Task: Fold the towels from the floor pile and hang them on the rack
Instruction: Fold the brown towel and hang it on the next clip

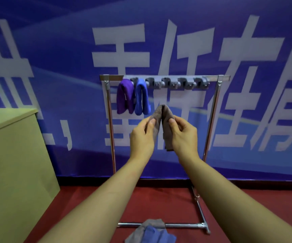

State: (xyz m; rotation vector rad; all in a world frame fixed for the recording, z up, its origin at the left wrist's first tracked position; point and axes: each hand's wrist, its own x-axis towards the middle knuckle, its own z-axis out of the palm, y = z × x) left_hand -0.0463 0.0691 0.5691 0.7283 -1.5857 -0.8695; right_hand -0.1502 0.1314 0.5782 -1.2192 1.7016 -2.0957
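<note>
A folded grey-brown towel [164, 116] hangs in the air between my hands, doubled over with its fold on top. My left hand [141, 135] pinches its left half and my right hand [183, 135] pinches its right half. Both hands are in front of the metal rack [211, 109], below its top bar. A purple towel [124, 98] and a blue towel [141, 99] hang side by side at the left end of that bar. On the red floor at the bottom lies the pile [150, 232], grey and blue cloth draped over the rack's base bar.
A row of grey clips [178, 83] runs along the top bar, to the right of the hung towels. A pale green cabinet [14, 155] stands at the left. A blue banner wall with white characters [159, 41] is right behind the rack.
</note>
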